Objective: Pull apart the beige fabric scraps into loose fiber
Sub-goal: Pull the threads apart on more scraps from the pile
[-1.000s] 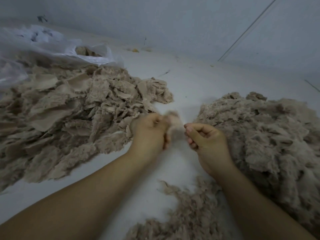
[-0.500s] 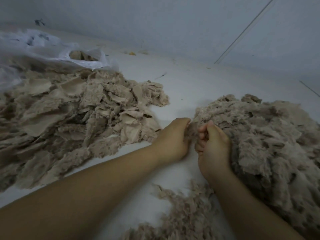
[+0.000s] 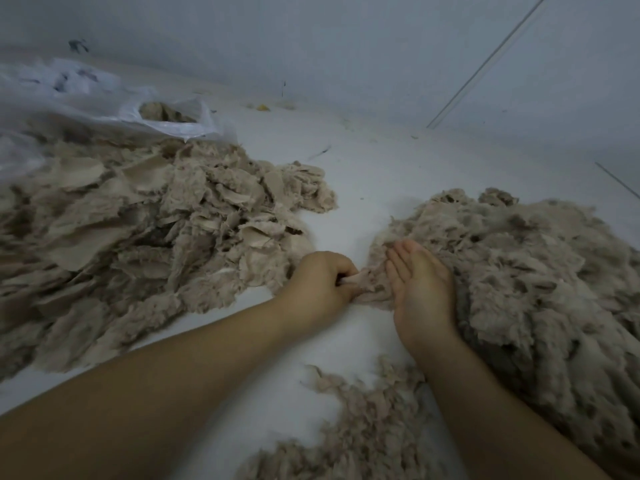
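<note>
Fingers of the left hand [image 3: 320, 284] are curled around a beige tuft [image 3: 367, 289], while the right hand [image 3: 420, 289] is held flat, fingers straight, against the loose fiber heap [image 3: 519, 271], seemingly to add it there. Untorn fabric scraps [image 3: 138, 237] are piled at left beside a plastic bag [image 3: 104, 102].

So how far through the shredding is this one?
Roughly midway, judging by pile sizes. Done: a large loose fiber pile on the right, plus a smaller one near the arms. In hand: the left hand grips a tuft; the right hand lies open. Left: a big scrap pile and a bag.
</note>
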A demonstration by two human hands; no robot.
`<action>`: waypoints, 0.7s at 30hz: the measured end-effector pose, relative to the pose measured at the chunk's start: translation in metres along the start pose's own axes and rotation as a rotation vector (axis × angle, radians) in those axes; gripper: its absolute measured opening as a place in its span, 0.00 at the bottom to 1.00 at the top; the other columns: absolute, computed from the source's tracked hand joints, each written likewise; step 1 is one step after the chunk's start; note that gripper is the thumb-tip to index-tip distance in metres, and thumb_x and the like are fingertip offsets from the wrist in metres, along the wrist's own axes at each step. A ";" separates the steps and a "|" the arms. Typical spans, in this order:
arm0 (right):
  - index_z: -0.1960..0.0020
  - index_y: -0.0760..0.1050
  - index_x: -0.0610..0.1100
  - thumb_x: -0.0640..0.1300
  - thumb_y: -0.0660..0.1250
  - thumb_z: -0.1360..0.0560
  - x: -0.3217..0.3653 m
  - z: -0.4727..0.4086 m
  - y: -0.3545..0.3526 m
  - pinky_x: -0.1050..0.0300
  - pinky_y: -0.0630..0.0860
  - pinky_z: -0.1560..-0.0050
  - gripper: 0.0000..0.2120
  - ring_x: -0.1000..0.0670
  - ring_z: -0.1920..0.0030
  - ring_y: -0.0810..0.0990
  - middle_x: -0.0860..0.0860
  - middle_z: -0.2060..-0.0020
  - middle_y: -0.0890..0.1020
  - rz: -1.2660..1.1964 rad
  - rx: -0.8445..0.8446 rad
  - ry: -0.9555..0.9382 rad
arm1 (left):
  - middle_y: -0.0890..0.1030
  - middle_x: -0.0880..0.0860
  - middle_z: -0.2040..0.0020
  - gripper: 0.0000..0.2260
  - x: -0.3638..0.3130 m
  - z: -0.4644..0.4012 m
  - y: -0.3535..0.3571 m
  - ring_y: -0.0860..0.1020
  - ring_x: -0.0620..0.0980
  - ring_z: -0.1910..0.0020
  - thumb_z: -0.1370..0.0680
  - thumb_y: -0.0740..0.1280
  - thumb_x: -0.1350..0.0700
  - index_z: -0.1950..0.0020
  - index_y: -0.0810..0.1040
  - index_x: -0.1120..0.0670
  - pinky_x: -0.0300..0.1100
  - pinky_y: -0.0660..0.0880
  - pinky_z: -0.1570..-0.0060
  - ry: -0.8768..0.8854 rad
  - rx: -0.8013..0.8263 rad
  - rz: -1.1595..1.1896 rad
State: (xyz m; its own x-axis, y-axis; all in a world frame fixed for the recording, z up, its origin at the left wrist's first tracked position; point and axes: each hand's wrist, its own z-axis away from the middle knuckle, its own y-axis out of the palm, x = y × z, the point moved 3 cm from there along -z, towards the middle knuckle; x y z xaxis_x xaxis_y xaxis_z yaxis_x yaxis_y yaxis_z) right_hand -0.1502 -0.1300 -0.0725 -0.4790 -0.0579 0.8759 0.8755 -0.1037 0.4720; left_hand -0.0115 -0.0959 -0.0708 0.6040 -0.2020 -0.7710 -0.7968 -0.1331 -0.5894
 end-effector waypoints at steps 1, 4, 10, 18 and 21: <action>0.28 0.67 0.33 0.37 0.55 0.16 0.000 -0.001 -0.001 0.60 0.74 0.39 0.18 0.47 0.37 0.77 0.39 0.32 0.75 0.007 -0.006 0.002 | 0.81 0.60 0.62 0.05 0.003 0.005 -0.005 0.76 0.47 0.65 0.25 0.72 0.62 0.60 0.82 0.63 0.41 0.71 0.64 -0.007 0.011 0.009; 0.28 0.66 0.32 0.38 0.55 0.16 0.001 -0.001 -0.001 0.57 0.73 0.35 0.18 0.45 0.33 0.76 0.38 0.31 0.73 0.052 -0.024 0.003 | 0.80 0.57 0.65 0.04 0.018 0.016 -0.024 0.72 0.41 0.69 0.26 0.72 0.63 0.61 0.81 0.61 0.35 0.68 0.67 -0.074 0.006 -0.009; 0.29 0.69 0.35 0.36 0.57 0.17 0.001 0.001 -0.001 0.58 0.73 0.35 0.17 0.46 0.34 0.77 0.41 0.33 0.76 0.100 -0.020 -0.016 | 0.71 0.47 0.71 0.10 0.021 0.028 -0.036 0.67 0.39 0.73 0.26 0.71 0.64 0.66 0.76 0.55 0.35 0.64 0.71 -0.088 -0.015 0.007; 0.45 0.79 0.41 0.34 0.61 0.20 0.006 0.015 0.006 0.61 0.79 0.65 0.09 0.49 0.51 0.85 0.45 0.49 0.86 0.158 0.255 -0.091 | 0.70 0.47 0.69 0.12 -0.013 0.009 -0.002 0.67 0.40 0.71 0.24 0.68 0.64 0.65 0.71 0.53 0.36 0.63 0.71 -0.008 -0.094 0.029; 0.41 0.78 0.39 0.37 0.59 0.18 -0.002 0.013 0.009 0.60 0.81 0.52 0.11 0.50 0.46 0.84 0.43 0.46 0.85 0.218 0.308 0.012 | 0.74 0.49 0.68 0.10 -0.008 0.014 0.004 0.71 0.41 0.70 0.23 0.67 0.64 0.62 0.74 0.53 0.38 0.69 0.69 -0.042 -0.213 0.130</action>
State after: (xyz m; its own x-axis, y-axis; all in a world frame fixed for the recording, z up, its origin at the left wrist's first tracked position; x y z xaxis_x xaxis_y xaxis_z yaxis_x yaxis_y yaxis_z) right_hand -0.1409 -0.1178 -0.0684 -0.2780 -0.0570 0.9589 0.9343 0.2157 0.2837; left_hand -0.0195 -0.0817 -0.0702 0.4926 -0.1914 -0.8489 -0.8508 -0.3111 -0.4236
